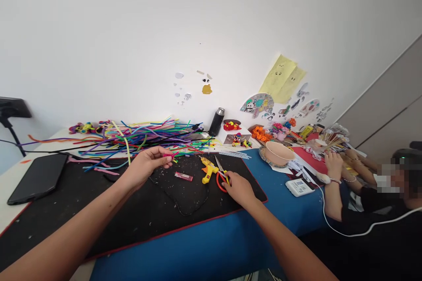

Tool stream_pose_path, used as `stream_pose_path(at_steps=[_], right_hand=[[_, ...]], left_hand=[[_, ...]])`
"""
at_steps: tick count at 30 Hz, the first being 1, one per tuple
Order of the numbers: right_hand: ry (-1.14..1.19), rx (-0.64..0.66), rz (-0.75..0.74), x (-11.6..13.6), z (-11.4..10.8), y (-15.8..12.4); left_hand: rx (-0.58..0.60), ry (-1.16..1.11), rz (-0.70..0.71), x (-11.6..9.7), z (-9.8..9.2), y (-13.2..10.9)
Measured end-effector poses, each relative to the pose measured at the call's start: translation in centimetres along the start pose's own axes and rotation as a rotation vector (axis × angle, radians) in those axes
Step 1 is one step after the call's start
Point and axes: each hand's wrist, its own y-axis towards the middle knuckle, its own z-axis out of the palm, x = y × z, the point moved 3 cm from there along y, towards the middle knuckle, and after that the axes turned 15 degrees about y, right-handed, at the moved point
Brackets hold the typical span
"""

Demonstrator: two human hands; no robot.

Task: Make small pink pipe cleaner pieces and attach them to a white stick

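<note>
— With the yellow glue gun (207, 176) at our clock's centre, what do our hands hold?
— Our left hand (152, 160) narrowly pinches a short pink fuzzy stem (168, 155) at ten o'clock, over the black mat (132, 224). Our right hand (240, 188), at four, touches the red-and-yellow-handled scissors (222, 174); we cannot tell how tightly its fingers are closed on the loops.
— What stands in the way?
— We count the scissors themselves, just beside the glue gun at three, and a pink lighter (183, 177) at nine, lying between our two hands. A thin black cord (189, 214) loops across the mat at seven.
— And farther out?
— We see coloured stems heaped (154, 134) at ten, a black flask (216, 124) upright near the wall at twelve, and a peach bowl (279, 153) between two and three. Just past three, a white device (299, 187) lies on the blue cloth (283, 210); beyond it we spot a co-worker's hand (333, 164). A dark, flat tablet-like slab (38, 178) lies at nine.
</note>
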Motion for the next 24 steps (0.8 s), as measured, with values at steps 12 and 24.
stream_pose_path(at_steps=[12, 24], right_hand=[[0.425, -0.021, 0.097, -3.9, -0.2, 0.5], [0.663, 0.115, 0.266, -3.7, -1.8, -2.2]], left_hand=[[0.021, -0.024, -0.006, 0.3, 0.0, 0.1], [0.044, -0.014, 0.005, 0.0, 0.8, -0.3]])
